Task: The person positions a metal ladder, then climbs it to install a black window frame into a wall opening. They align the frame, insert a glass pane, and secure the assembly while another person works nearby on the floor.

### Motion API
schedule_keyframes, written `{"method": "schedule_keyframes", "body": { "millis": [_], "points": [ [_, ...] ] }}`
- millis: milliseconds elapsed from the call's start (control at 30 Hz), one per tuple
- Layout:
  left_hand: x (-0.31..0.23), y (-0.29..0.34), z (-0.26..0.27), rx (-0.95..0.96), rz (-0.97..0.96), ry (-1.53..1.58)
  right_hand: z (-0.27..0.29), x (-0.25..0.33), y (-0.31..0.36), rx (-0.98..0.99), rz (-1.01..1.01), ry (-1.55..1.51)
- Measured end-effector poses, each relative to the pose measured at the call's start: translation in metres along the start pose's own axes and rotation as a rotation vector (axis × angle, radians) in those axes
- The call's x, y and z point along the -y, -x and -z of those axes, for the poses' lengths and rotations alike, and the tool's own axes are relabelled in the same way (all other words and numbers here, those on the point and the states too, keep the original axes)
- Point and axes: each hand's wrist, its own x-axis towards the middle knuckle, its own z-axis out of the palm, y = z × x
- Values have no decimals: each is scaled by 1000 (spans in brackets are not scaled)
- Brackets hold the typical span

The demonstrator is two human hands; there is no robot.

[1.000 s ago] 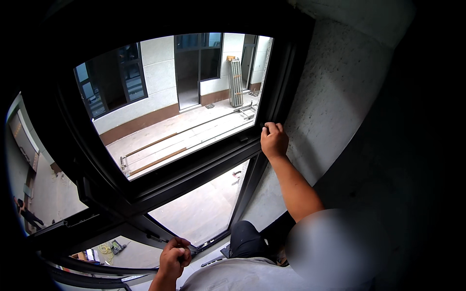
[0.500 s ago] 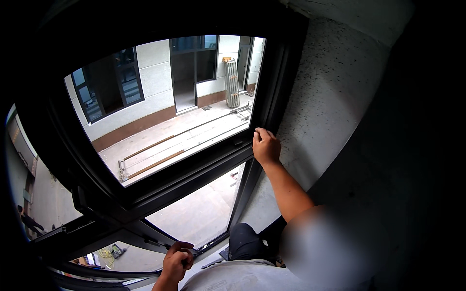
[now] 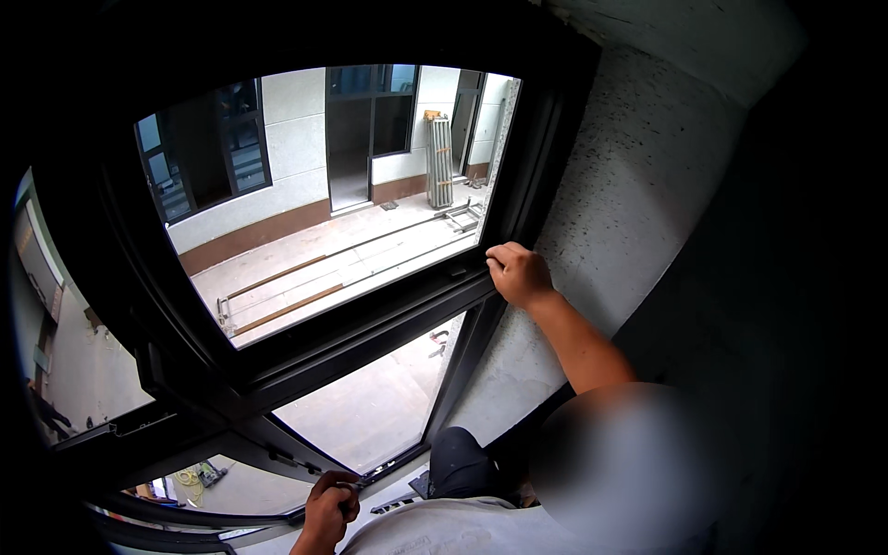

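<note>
A black window frame fills the middle of the view, with a large pane above and a smaller one below. At the lower right corner of the upper pane, my right hand has its fingers curled against the frame's edge. Down near the bottom rail, my left hand is closed with its fingers bent. Whatever its fingers hold is too dark and small to make out. Between the hands lies the lower pane. A dark metal bar slants down toward my left hand.
A rough plastered wall borders the frame on the right. My bent knee is close to the lower pane. Beyond the glass, long bars lie on the ground and a folded ladder leans on a white wall. A yellow hose lies outside, lower left.
The view has shifted slightly. My right hand stays at the frame's corner, its forearm now reaching further right. My left hand has drawn back a little, with its fingers more curled.
</note>
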Motion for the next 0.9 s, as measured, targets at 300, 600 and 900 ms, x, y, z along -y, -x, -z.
{"method": "schedule_keyframes", "body": {
  "millis": [300, 600, 900],
  "points": [
    [16, -8, 0, 25, -10, 35, -18, 24, -44, 383, -342, 348],
    [21, 1, 5, -89, 23, 2, -6, 14, -42, 338, 40, 644],
    [31, -5, 8, -79, 58, 70, -16, 4, -39, 401, 70, 655]
  ]
}}
